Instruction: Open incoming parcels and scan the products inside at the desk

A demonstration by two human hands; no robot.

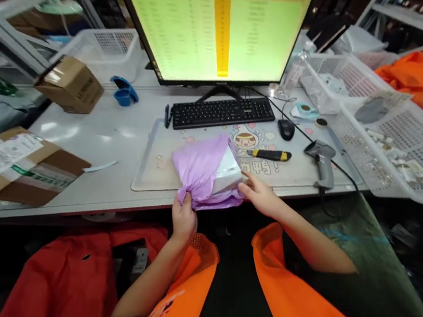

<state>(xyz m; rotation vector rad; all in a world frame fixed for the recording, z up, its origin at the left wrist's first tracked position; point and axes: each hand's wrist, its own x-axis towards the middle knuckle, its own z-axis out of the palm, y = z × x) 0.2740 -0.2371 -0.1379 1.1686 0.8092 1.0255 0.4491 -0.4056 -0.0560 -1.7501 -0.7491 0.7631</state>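
Note:
A purple plastic bag (199, 162) lies over the near edge of the desk mat, with a white box (229, 171) showing partly out of its right side. My left hand (184, 217) is closed around a gathered fold at the bag's lower left corner. At the box's right end, my right hand (257, 192) has its fingers against the box and the bag's edge; the thumb and fingers grip that end. A yellow and black utility knife (269, 154) rests on the mat just beyond. The box's left part is hidden inside the bag.
Behind the mat stand a keyboard (223, 113), a mouse (286, 129) and a lit monitor (222, 29). A barcode scanner (323, 163) and white baskets (395, 137) are at the right. Cardboard boxes (55, 178) sit on the left. A red garment (70, 270) hangs below the desk edge.

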